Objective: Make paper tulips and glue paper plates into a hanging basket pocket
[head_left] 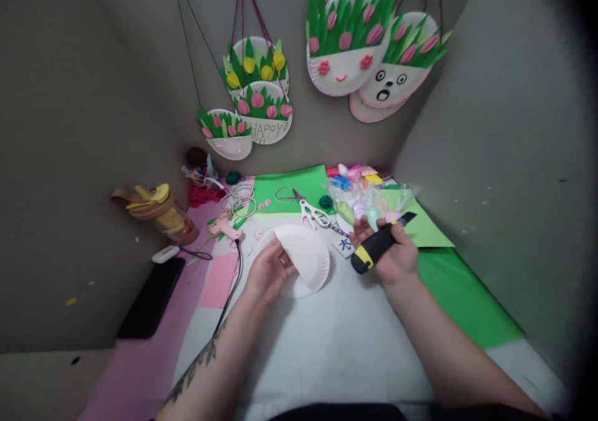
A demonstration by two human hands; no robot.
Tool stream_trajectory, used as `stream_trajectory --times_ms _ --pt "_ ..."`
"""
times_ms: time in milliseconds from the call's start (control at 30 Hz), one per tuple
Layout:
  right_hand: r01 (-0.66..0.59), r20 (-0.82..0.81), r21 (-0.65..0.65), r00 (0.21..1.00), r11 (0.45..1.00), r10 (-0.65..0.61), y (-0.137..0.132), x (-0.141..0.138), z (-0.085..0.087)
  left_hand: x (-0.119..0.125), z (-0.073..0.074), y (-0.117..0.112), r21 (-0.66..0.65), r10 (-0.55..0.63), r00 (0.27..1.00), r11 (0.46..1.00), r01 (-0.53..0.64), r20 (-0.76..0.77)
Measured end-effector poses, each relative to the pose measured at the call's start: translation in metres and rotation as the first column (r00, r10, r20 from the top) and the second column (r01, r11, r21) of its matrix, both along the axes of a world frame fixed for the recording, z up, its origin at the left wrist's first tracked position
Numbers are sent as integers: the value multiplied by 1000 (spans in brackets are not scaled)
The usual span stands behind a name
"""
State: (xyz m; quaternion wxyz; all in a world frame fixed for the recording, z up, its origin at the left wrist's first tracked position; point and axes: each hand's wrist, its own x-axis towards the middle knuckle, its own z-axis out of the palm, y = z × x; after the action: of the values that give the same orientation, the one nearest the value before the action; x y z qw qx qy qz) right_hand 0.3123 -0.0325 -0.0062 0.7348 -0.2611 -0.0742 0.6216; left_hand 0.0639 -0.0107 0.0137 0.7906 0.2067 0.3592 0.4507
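A white paper plate [314,253] with a ridged rim lies tilted over the white tabletop, with a half-plate piece laid across it. My left hand [271,270] holds it at the left side, its fingers tucked at the straight cut edge. In my right hand [397,256] is a black and yellow utility knife [375,246], its dark blade pointing up and to the right. The palm faces up and the thumb presses on the knife's body. White-handled scissors [311,212] lie just beyond the plate.
A pink glue gun [225,227] with a black cord lies left, near a phone [152,298] and a tumbler [163,215]. Bags of coloured clay [359,200] and green paper [289,187] line the back. Decorated plates [348,66] hang on the wall.
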Motion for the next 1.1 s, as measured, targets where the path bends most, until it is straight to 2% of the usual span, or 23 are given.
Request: stream_trajectory --times_ms 100,200,300,367,433,500,600,700,767,800,833,867,933,967,1000,1033,1100 --pt "97 -20 -13 995 995 -97 1 8 1 1 12 3 131 0 1000 991 -2 14" --pt "115 -1 14 993 993 -115 1 11 2 -3 24 5 191 -11 1000 982 7 22" --pt "126 19 45 992 991 -127 0 12 4 -19 45 9 272 44 998 961 -54 44" --pt "152 16 41 988 988 -152 1 13 5 -36 64 12 406 186 979 891 -202 80" --pt "178 9 18 984 984 -178 1 14 6 -53 80 12 523 323 933 774 -357 158" --pt "177 32 -7 984 984 -177 2 12 7 -63 88 10 572 363 912 714 -404 190" --pt "124 161 -25 980 992 -118 1 1 7 -64 82 4 575 348 924 728 -373 159" --pt "24 356 67 933 997 -46 -3 -23 7 -54 62 1 553 323 938 763 -334 122" --pt "-86 498 137 867 987 7 -8 -38 7 -48 48 1 521 282 954 801 -294 105" --pt "-143 592 141 805 980 32 -11 -43 7 -46 42 2 498 259 961 824 -271 95" --pt "-187 709 115 703 976 51 -13 -47 8 -44 37 3 475 240 967 843 -251 85" --pt "-209 832 60 551 976 67 -16 -49 8 -43 34 3 456 229 970 857 -239 78" --pt "-201 982 -114 128 973 141 -21 -49 7 -44 29 4 437 228 970 866 -242 85" --pt "-183 975 -218 -88 959 205 -24 -48 6 -45 28 5 435 233 967 864 -253 99" --pt "-166 927 -314 -265 935 264 -26 -48 5 -47 28 5 435 238 964 860 -267 120" --pt "-159 863 -395 -401 905 306 -29 -49 3 -49 28 5 438 245 959 853 -283 143" --pt "-155 750 -499 -570 852 336 -32 -55 -2 -53 29 5 446 257 949 839 -312 181"
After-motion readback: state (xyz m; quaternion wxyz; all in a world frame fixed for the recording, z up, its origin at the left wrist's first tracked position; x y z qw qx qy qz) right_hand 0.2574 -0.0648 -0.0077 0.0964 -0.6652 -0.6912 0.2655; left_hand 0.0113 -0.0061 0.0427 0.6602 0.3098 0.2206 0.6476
